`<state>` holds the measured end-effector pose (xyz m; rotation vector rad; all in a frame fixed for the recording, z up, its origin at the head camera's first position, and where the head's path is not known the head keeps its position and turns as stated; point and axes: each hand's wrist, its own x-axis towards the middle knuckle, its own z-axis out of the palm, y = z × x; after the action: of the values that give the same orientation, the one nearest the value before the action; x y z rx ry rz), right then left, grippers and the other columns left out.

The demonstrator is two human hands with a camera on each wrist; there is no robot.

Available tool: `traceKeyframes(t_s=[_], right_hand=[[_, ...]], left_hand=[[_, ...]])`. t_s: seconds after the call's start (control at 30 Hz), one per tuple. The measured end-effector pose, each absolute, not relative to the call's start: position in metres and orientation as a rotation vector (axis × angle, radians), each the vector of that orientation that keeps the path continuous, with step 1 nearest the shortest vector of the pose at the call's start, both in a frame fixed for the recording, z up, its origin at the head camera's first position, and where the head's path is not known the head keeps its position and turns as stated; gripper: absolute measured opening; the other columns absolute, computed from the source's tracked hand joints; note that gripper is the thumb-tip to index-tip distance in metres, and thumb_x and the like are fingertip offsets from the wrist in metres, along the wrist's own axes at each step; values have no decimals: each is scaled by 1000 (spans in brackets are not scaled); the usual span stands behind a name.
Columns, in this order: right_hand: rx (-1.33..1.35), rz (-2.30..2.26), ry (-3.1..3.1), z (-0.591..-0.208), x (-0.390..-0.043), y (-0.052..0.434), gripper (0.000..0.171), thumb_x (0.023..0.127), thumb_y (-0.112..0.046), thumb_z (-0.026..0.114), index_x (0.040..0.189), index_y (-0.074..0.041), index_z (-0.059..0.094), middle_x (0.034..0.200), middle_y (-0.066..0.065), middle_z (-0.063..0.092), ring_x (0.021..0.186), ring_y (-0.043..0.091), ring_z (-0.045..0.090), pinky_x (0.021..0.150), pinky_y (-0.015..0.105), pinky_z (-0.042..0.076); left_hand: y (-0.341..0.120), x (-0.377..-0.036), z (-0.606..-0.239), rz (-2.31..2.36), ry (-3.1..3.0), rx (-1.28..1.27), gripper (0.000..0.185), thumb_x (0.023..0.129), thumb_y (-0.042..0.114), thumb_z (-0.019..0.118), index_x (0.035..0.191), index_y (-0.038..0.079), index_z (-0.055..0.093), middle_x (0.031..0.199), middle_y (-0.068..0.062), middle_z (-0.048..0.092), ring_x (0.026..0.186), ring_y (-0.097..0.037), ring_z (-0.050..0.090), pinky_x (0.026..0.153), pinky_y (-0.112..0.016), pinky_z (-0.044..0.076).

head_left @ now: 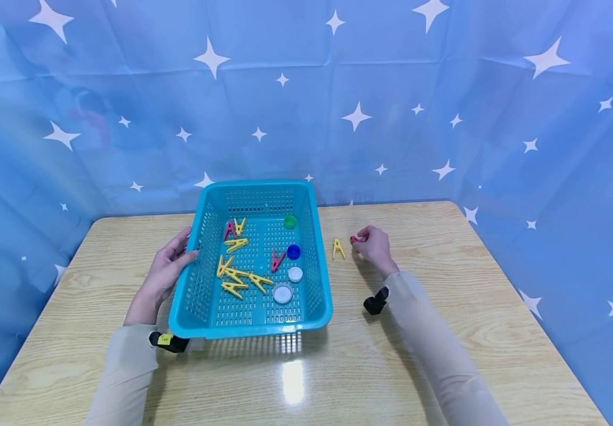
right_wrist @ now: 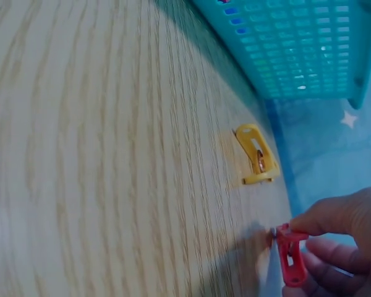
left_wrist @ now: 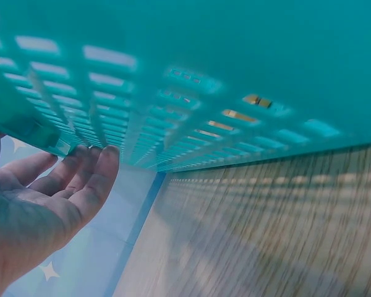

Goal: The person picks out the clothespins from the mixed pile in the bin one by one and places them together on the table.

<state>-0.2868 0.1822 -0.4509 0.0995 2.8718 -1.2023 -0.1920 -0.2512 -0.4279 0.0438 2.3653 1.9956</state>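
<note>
While the left hand (head_left: pixel 165 273) rests flat against the basket (head_left: pixel 317 278), the right hand (head_left: pixel 374 245) pinches a red clothespin (right_wrist: pixel 290 258).

I see a pale wood-grain table (head_left: pixel 445 355) with rounded corners, a bright light glare on its glossy top, enclosed on three sides by a creased blue star-printed cloth backdrop (head_left: pixel 392 89).
</note>
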Motion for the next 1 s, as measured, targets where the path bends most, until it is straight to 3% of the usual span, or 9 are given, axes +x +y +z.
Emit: traceKeyframes(t_s=[0.17, 0.4, 1.0], right_hand=[[141, -1200, 2824, -451, -288, 179, 24, 84, -3, 66, 104, 7, 59, 93, 19, 61, 75, 23, 58, 56, 25, 46], [184, -1127, 2828, -452, -287, 175, 23, 81, -6, 69, 100, 3, 60, 97, 17, 61, 82, 26, 56, 66, 31, 47], [199, -1055, 2839, -451, -281, 170, 28, 82, -11, 71, 102, 2, 57, 93, 16, 59, 74, 23, 53, 58, 27, 43]], left_hand=[[-251, -192, -426, 1993, 2367, 48, 63, 98, 17, 50, 151, 10, 16, 146, -24, 30, 122, -36, 44, 78, -21, 51], [-250, -191, -426, 1991, 2370, 56, 62, 99, 16, 49, 151, 11, 16, 146, -24, 30, 123, -38, 42, 78, -21, 51], [-251, -192, -426, 1980, 2390, 56, 62, 98, 17, 49, 151, 11, 17, 145, -24, 31, 120, -33, 46, 78, -20, 51]])
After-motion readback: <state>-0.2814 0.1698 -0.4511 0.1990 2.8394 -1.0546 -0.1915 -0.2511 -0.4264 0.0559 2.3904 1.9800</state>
